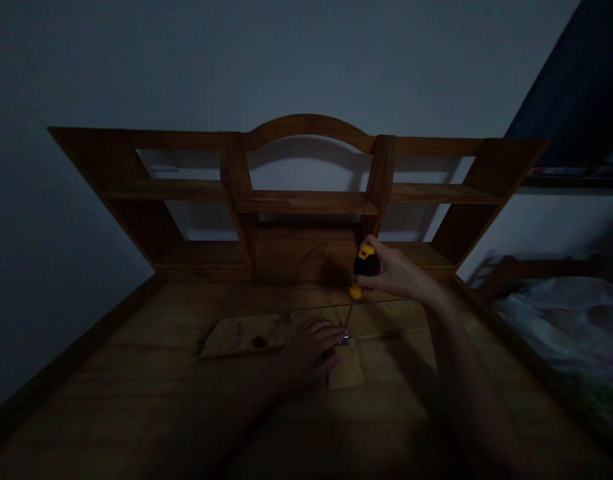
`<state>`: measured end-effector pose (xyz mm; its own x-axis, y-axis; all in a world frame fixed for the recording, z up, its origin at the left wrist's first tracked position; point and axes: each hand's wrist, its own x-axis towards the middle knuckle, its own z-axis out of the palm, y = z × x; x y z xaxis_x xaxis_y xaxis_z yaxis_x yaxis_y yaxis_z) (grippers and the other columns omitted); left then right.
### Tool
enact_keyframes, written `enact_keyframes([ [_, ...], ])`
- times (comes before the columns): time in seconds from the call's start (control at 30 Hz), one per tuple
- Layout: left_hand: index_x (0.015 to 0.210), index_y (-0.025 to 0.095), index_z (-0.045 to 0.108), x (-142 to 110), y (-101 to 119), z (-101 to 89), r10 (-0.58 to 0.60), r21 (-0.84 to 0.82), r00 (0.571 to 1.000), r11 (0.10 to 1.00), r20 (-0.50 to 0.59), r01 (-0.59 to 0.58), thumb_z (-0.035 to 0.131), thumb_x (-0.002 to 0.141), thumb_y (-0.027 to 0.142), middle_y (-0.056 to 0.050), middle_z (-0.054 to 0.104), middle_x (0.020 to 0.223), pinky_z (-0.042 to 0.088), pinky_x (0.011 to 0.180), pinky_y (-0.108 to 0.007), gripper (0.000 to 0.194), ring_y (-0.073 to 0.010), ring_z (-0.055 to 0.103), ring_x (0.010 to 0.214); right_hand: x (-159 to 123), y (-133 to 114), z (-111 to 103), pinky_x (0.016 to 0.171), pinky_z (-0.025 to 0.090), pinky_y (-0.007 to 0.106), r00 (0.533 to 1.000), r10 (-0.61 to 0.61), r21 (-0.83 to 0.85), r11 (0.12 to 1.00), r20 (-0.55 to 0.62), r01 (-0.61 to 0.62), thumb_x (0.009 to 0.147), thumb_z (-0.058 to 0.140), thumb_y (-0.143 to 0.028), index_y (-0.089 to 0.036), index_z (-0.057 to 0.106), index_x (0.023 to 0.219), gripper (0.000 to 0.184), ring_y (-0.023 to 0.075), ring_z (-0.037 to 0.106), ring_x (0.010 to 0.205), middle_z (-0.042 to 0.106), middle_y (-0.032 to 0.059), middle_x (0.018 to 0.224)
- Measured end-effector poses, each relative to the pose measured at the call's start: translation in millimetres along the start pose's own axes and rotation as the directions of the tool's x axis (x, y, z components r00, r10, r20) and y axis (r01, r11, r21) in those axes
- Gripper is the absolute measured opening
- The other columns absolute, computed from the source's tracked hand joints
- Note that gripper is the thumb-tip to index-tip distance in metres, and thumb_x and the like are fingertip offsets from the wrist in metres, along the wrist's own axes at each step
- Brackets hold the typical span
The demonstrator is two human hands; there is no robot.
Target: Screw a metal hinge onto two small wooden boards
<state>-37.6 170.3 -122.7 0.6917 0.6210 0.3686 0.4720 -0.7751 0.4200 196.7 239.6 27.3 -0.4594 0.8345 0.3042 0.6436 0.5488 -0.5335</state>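
Observation:
My right hand (399, 270) is closed around the yellow and black handle of a screwdriver (366, 262), held upright with a slight tilt. Its shaft runs down to a small shiny metal piece (345, 339), which looks like a bracket or hinge; the dim light hides its details. Beside that piece my left hand (313, 348) lies over the wood with fingers stretched out and thumb apart, fingertips touching or very close to the metal. Beneath the hands are a long, thin wooden board (251, 333) and a short wooden piece (347, 373) extending toward me.
A wooden shelf unit (306, 202) with an arched top stands at the back against the wall (306, 60). The boards lie on a wide wooden surface (151, 380) with raised side edges. Crumpled plastic (561, 320) is on the right, below a dark window or curtain (576, 93).

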Motion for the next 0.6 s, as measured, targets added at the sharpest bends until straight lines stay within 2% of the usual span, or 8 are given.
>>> enact_keyframes([
  [0.3,0.137,0.025,0.052,1,0,-0.6,-0.001,-0.020,1.000,1.000,0.004,0.001,0.049,0.097,0.032,-0.007,0.060,0.133,0.038,0.112,-0.044,0.040,-0.0223,0.049,0.128,-1,-6,0,0.056,0.042,0.025,1.000,-0.002,0.015,1.000,0.031,0.002,0.075,0.070,-0.035,-0.022,0.041,0.098,0.039,0.0165,0.061,0.065,0.062,-0.0023,0.074],
  [0.6,0.136,0.025,0.052,1,2,0.1,-0.012,-0.041,1.000,0.999,-0.019,0.011,0.050,0.097,0.034,-0.008,0.062,0.130,0.042,0.109,-0.046,0.040,-0.0238,0.053,0.125,-2,-13,5,0.051,0.037,0.024,1.000,-0.007,-0.069,0.998,-0.003,0.006,0.075,0.070,-0.036,-0.023,0.039,0.098,0.041,0.0152,0.057,0.061,0.058,-0.0025,0.072],
])
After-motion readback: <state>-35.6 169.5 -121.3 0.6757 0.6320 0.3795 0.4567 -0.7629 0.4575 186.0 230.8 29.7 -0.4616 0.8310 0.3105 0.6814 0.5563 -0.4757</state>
